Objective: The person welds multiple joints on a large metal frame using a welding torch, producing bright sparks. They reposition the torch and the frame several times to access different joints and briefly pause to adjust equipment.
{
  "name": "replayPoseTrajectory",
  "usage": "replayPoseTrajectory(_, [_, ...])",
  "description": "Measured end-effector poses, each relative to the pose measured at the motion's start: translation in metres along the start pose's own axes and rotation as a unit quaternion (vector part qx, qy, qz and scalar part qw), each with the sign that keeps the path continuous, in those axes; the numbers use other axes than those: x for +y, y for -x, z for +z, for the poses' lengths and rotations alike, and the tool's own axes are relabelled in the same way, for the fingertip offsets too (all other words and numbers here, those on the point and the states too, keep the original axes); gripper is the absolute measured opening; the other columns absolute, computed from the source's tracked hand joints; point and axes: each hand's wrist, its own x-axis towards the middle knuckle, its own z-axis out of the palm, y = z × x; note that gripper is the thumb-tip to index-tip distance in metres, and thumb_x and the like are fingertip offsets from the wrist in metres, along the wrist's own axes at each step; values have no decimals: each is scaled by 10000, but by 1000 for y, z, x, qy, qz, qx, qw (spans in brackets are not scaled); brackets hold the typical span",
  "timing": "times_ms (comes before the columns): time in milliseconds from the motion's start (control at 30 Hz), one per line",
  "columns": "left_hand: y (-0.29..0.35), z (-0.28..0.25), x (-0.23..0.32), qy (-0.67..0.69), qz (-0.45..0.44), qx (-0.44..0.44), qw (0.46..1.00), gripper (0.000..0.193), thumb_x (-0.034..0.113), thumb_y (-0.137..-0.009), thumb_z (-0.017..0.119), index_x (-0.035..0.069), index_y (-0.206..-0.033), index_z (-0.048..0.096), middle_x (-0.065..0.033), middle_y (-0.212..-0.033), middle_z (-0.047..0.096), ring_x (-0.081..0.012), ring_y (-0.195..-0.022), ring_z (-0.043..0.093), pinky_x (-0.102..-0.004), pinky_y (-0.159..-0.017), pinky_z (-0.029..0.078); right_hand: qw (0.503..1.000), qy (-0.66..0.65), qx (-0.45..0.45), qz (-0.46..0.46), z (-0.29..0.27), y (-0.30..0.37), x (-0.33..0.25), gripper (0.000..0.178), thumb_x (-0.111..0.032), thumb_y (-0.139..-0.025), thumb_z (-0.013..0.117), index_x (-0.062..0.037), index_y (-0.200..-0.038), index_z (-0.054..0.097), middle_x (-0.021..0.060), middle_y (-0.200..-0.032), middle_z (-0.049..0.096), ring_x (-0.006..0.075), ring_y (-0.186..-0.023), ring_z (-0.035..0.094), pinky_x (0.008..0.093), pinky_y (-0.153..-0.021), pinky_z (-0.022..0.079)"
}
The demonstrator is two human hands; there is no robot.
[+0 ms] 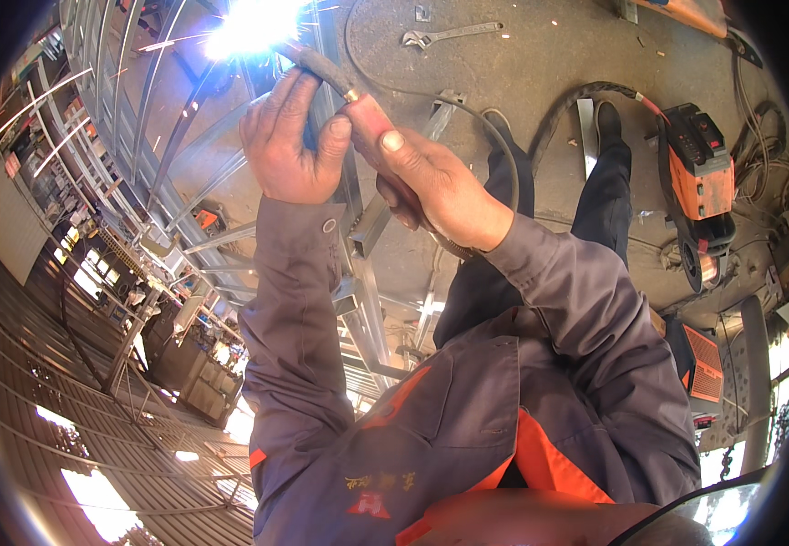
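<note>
A welding torch with a red handle and a dark curved neck points toward the upper left, where a blinding white-blue arc throws sparks. My right hand is wrapped around the handle, thumb along its top. Beside the neck is my left hand, its fingers bent up against the neck and its thumb near the front of the handle. Metal tubes of a steel frame run beneath and beside my hands. Glare hides the torch tip and the spot being welded.
An adjustable wrench lies on the concrete floor at the top. To the right stands an orange and black wire feeder with a wire spool. A thick black cable arches past my feet. Curved steel bars rise at the left.
</note>
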Motion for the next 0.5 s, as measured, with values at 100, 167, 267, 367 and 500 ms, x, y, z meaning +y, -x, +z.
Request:
replayPoseTrajectory(100, [0, 0, 0, -2, -1, 3, 1000, 572, 489, -927, 706, 11, -1242, 709, -172, -1239, 704, -351, -1037, 658, -451, -923, 476, 1000, 2, 2, 0, 0, 0, 0, 633, -614, -1068, 438, -10, -1188, 582, 17, -776, 539, 92, -588, 492, 261, -522, 398])
replayPoseTrajectory(167, [0, 0, 1, 2, -2, 5, 1000, 572, 489, -927, 705, 13, -1245, 708, -172, -1239, 703, -351, -1035, 656, -450, -924, 475, 1000, 1, 2, 1, 0, 0, 0, 635, -615, -1067, 439, -8, -1187, 582, 17, -775, 540, 92, -586, 492, 262, -520, 397])
replayPoseTrajectory(267, [0, 0, 2, 10, -11, 0, 1000, 573, 487, -929, 703, 13, -1251, 707, -173, -1241, 702, -352, -1028, 655, -449, -918, 475, 1000, 1, 4, -6, 0, -1, 2, 638, -618, -1066, 441, -8, -1184, 582, 15, -769, 537, 91, -585, 492, 263, -519, 397])
replayPoseTrajectory(367, [1, -1, 3, 2, -18, -4, 1000, 576, 488, -929, 704, 13, -1255, 706, -174, -1242, 702, -350, -1018, 654, -448, -907, 478, 1000, 8, 8, -16, 1, -2, 4, 637, -620, -1065, 441, -9, -1182, 581, 12, -763, 532, 90, -586, 490, 262, -521, 397])
replayPoseTrajectory(500, [1, -1, 2, 4, -9, 3, 1000, 580, 495, -924, 707, 15, -1250, 709, -171, -1242, 703, -344, -1012, 656, -445, -903, 480, 1000, 0, 2, -10, 0, -1, 4, 632, -620, -1065, 441, -13, -1178, 580, 10, -760, 530, 87, -585, 487, 261, -520, 396])
